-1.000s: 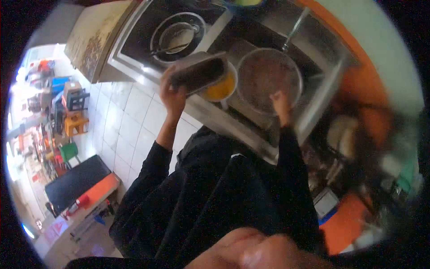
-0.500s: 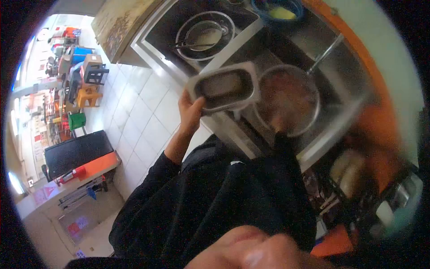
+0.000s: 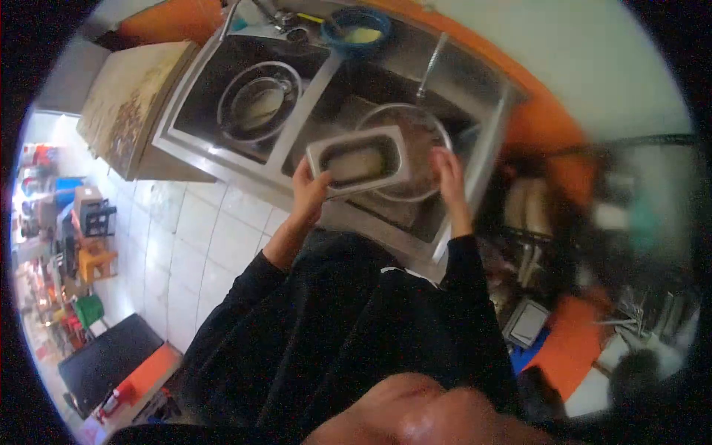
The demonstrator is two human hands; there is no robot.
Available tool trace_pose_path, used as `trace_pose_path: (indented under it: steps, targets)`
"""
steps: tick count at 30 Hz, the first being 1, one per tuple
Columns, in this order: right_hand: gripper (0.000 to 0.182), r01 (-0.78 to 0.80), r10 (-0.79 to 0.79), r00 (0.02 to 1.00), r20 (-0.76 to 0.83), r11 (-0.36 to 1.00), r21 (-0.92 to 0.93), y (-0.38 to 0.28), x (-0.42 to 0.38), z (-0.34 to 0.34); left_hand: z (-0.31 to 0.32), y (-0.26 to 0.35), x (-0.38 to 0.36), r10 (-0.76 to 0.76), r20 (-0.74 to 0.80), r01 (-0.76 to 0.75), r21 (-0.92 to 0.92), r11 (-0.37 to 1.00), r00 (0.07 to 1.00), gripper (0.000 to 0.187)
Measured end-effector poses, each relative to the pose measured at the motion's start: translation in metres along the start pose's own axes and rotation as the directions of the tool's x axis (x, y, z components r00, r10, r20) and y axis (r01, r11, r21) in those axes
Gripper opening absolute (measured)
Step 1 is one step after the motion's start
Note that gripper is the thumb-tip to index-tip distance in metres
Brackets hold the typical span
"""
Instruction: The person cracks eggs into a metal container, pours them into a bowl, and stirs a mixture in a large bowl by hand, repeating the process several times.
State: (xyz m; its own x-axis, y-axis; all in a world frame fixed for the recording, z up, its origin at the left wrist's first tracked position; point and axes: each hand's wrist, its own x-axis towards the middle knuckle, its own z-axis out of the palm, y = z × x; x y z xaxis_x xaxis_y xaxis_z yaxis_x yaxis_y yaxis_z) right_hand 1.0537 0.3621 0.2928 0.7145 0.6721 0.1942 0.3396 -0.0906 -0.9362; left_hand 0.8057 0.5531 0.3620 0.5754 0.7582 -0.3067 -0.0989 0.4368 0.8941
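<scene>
A rectangular metal pan [image 3: 358,161] with a flat rim and rounded corners is gripped at its near-left corner by the left hand [image 3: 309,191] and held over the right basin of a stainless-steel double sink [image 3: 486,159]. Its inside looks wet and pale. A round, shiny metal bowl [image 3: 424,141] beneath and behind it is clasped at the rim by the right hand [image 3: 448,169]. Another round steel bowl [image 3: 259,111] sits in the left basin, and a blue bowl [image 3: 357,28] rests at the sink's far edge.
</scene>
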Motion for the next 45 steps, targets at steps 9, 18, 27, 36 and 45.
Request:
trace_pose_path:
  steps: [9,18,27,36,45]
  targets:
    - [0.031,0.185,-0.186,0.981,0.051,0.825,-0.533,-0.137,-0.023,0.006,0.024,-0.024,0.009,0.054,0.160,-0.082,0.170,0.982,0.986,0.040]
    - [0.039,0.253,-0.138,0.960,0.244,0.799,-0.546,-0.184,-0.003,0.017,0.037,-0.031,0.013,0.149,0.340,-0.206,0.139,0.969,0.929,0.044]
    - [0.042,0.199,-0.060,0.965,0.255,0.799,-0.567,-0.196,-0.001,0.016,0.042,-0.042,0.004,0.185,0.384,-0.263,0.161,0.951,0.904,0.045]
    - [0.036,0.281,-0.249,0.957,0.147,0.922,-0.265,-0.195,-0.006,0.008,0.041,-0.042,-0.003,0.068,0.365,-0.117,0.113,0.987,0.928,0.045]
    - [0.032,-0.090,0.528,0.821,-0.214,0.491,0.866,-0.122,-0.077,-0.096,0.013,-0.023,0.000,0.149,0.318,-0.204,0.147,0.968,0.936,0.047]
